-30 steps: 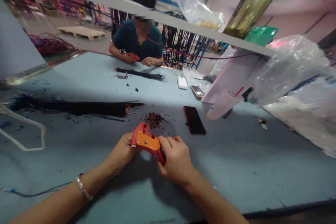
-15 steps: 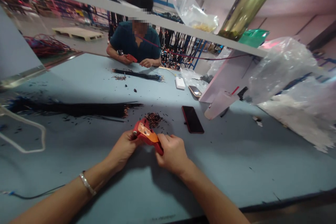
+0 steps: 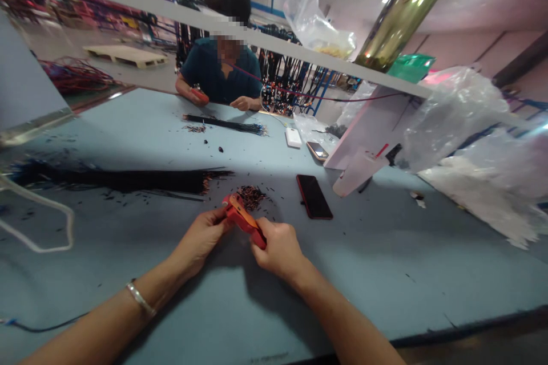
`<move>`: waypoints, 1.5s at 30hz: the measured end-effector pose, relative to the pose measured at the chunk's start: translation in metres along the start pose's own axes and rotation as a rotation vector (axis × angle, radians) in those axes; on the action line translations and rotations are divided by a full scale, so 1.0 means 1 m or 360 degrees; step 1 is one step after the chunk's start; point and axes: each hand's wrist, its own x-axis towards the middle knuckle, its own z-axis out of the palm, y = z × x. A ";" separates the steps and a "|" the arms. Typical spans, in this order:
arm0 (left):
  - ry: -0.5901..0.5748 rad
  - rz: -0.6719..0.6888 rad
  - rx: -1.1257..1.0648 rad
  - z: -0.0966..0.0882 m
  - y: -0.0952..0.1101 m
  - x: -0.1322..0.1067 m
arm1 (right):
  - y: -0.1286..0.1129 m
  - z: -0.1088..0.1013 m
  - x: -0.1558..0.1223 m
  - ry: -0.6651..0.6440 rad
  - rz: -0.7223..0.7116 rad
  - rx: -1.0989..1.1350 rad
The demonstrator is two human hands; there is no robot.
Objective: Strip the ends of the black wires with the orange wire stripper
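My right hand (image 3: 280, 248) is wrapped round the handles of a red and orange wire stripper (image 3: 243, 219). The tool points up and left, its head close to the fingertips of my left hand (image 3: 209, 234). Those fingers are closed in a pinch at the jaws. A thin black wire (image 3: 47, 328) with a blue end runs beneath my left forearm; the stretch at the fingers is hidden. Just beyond the tool lies a heap of short stripped-off bits (image 3: 252, 197). To the left, a thick bundle of black wires (image 3: 141, 179) lies with copper-coloured ends towards the heap.
A phone (image 3: 314, 197) lies right of the heap, with a tilted plastic cup (image 3: 357, 174) beyond it. Across the table (image 3: 363, 274) a co-worker (image 3: 220, 68) holds a red tool behind a smaller wire bundle (image 3: 226, 124). Plastic bags (image 3: 483, 182) crowd the right.
The wire stripper has turned slightly, showing less of its orange side. The black wire at lower left has slid a little left and down. The co-worker's red tool has moved left.
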 end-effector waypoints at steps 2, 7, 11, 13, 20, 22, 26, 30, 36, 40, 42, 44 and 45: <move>0.0085 0.0032 0.0131 0.000 0.004 0.000 | 0.001 -0.006 -0.001 -0.0062 0.0147 0.0365; 0.0234 0.0182 0.0392 -0.005 0.011 -0.001 | 0.014 -0.019 -0.013 -0.0585 0.0376 0.1879; 0.0239 0.0226 0.0553 -0.012 0.011 -0.001 | 0.022 -0.014 -0.021 -0.0899 0.0420 0.2391; 0.0252 0.0244 0.0607 -0.016 0.009 0.000 | 0.023 -0.009 -0.022 -0.0930 0.0438 0.2494; 0.0198 0.0282 0.0612 -0.023 0.005 0.001 | 0.024 -0.003 -0.021 -0.0910 0.0496 0.2755; 0.0176 0.0319 0.0576 -0.022 0.004 0.001 | 0.024 -0.003 -0.021 -0.0903 0.0488 0.2756; 0.0254 0.0318 0.0557 -0.020 0.006 0.002 | 0.024 -0.002 -0.022 -0.0933 0.0460 0.2751; 0.0211 0.0321 0.0695 -0.022 0.009 0.001 | 0.023 0.000 -0.022 -0.0952 0.0451 0.2726; 0.0195 0.0319 0.0787 -0.025 0.009 0.000 | 0.019 -0.002 -0.022 -0.0946 0.0477 0.2641; 0.0178 0.0351 0.0817 -0.025 0.010 -0.001 | 0.018 -0.004 -0.022 -0.0948 0.0465 0.2608; 0.0167 0.0372 0.0797 -0.025 0.010 -0.002 | 0.018 -0.003 -0.023 -0.0963 0.0435 0.2600; 0.0144 0.0397 0.0751 -0.025 0.009 -0.002 | 0.019 -0.003 -0.023 -0.0980 0.0411 0.2593; 0.0131 0.0402 0.0722 -0.025 0.008 -0.002 | 0.019 -0.003 -0.023 -0.0983 0.0406 0.2590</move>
